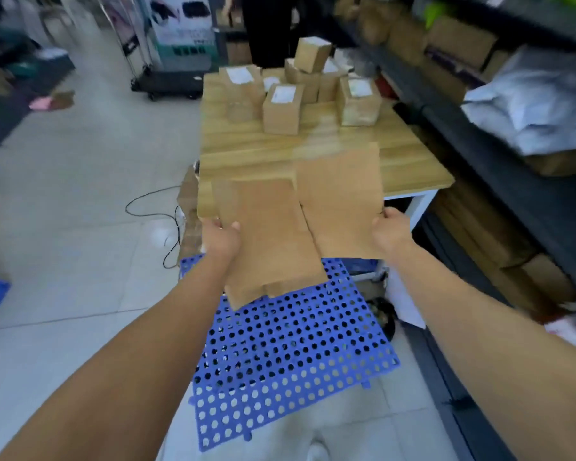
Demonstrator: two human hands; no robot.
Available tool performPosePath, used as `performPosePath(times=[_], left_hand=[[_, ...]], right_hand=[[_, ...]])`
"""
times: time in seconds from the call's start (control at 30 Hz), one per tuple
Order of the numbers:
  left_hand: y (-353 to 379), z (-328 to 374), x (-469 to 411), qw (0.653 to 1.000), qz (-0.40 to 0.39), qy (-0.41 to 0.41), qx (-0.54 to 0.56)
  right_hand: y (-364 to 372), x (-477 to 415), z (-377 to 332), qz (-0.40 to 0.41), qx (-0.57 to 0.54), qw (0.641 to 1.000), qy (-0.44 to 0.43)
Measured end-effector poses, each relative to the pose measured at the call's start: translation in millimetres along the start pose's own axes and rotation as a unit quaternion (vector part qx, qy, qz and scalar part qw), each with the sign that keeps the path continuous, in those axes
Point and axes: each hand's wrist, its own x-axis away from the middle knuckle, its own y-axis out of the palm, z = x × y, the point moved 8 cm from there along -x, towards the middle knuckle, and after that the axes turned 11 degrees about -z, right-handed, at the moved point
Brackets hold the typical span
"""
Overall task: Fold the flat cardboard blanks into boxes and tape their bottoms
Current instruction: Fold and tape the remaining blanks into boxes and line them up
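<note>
Storeroom, light wooden table [246, 151]: folding barely begun.
Left hand [222, 236] and right hand [391, 227] grip opposite edges of flat brown cardboard blank [270, 234] over table's near edge; unformed, untaped. Finished labelled cardboard boxes [283, 108] at far end.

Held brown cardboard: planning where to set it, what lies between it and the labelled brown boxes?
Only bare light wooden tabletop, shown in the head view.
</note>
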Motion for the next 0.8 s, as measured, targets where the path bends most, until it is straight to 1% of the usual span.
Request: performPosePath(times=[0.07,0.1,0.17,0.23,0.33,0.43,0.6,0.73,0.8], left_hand=[[19,29,6,0.999,-0.032,0.028,-0.007],[31,43,10,0.998,-0.048,0.046,-0.002],[56,66,29,0.993,-0.091,0.072,0.035],[82,84,51,0.985,-0.135,0.088,0.059],[121,105,93,0.97,-0.201,0.124,0.063],[162,112,135,0.951,-0.268,0.149,0.035],[243,101,232,0.904,-0.397,0.156,-0.016],[303,83,335,0.854,-0.489,0.173,-0.051],[329,73,391,0.83,-0.52,0.188,-0.066]], right_hand=[[-35,25,-15,0.044,-0.021,0.999,-0.02],[-54,39,-19,0.078,-0.035,0.996,-0.03],[-90,68,-18,0.144,-0.062,0.987,-0.043],[-119,101,-8,0.19,-0.092,0.977,-0.034],[-159,158,15,0.272,-0.129,0.953,-0.02],[-198,222,47,0.356,-0.154,0.922,-0.001],[-259,345,109,0.457,-0.171,0.871,0.051],[-299,452,164,0.541,-0.204,0.812,0.076],[-314,505,190,0.574,-0.225,0.783,0.082]])
